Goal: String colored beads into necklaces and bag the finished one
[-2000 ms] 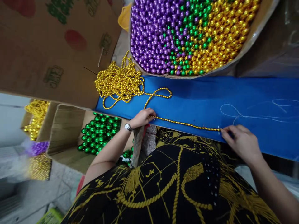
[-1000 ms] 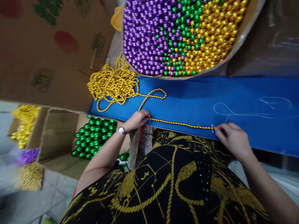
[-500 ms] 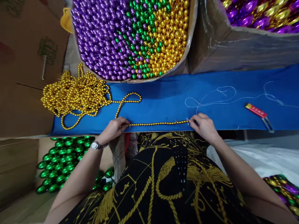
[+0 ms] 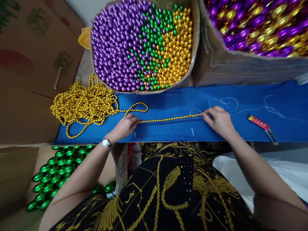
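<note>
A string of gold beads (image 4: 169,119) is stretched between my two hands, just above the blue table cover (image 4: 166,133). My left hand (image 4: 125,126) pinches it on the left, and a loop of the same beads runs behind that hand toward a tangled heap of gold beads (image 4: 83,104). My right hand (image 4: 218,120) pinches the string's right end between thumb and fingers. Thin white thread (image 4: 243,110) curls on the cloth beyond my right hand. Two short white marks, one of them a right-hand mark (image 4: 192,132), show on the cloth below the string.
A box cutter with a red handle (image 4: 260,122) lies at the right. Behind the cloth stand a box of purple, green and gold beads (image 4: 195,48) and a plastic-wrapped carton (image 4: 240,70) of larger beads. Green beads (image 4: 55,170) lie below the table at left.
Both hands have lifted the bead string away from the table's front edge and off the white marks. My right hand has moved farther up and right, tilting the string. The camera view has shifted slightly.
</note>
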A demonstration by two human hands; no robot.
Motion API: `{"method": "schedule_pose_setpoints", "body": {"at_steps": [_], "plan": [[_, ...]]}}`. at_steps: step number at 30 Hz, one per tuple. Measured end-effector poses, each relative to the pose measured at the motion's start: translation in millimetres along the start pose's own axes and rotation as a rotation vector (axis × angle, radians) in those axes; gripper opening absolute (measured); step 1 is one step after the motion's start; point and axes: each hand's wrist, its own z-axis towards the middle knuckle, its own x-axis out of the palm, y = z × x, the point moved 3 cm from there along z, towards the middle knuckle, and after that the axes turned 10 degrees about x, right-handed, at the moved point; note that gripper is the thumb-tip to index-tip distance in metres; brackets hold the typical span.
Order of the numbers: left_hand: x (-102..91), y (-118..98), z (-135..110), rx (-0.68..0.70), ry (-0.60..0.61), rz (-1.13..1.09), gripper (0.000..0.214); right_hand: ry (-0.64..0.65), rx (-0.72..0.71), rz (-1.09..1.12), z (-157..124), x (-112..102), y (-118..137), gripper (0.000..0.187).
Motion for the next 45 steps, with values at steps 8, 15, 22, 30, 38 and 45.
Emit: {"method": "schedule_pose_setpoints", "body": {"at_steps": [8, 15, 22, 30, 38, 45], "plan": [[25.7, -3, 33, 0.025, -0.08, 0.095, 0.025, -0.028, 0.033, -0.19, 25, 21, -21, 0.038], [18.1, -11, 36, -0.045, -0.207, -0.109, 0.027, 0.027, 0.101, -0.21, 28, 3, 8, 0.033], [-1.6, -41, 44, -0.027, -0.198, -0.533, 0.036, 0.195, -0.511, 0.381, 26, 60, 188, 0.058], [-14.1, -21, 21, 0.001, -0.063, -0.389, 0.034, 0.314, -0.557, 0.076, 37, 76, 183, 0.033], [-33.8, 64, -44, -0.207, -0.23, -0.104, 0.033, 0.229, -0.383, -0.137, 62, 44, 79, 0.045], [-39.8, 81, -47, -0.289, -0.369, -0.096, 0.034, 0.04, -0.082, -0.308, 66, -12, -54, 0.068]]}}
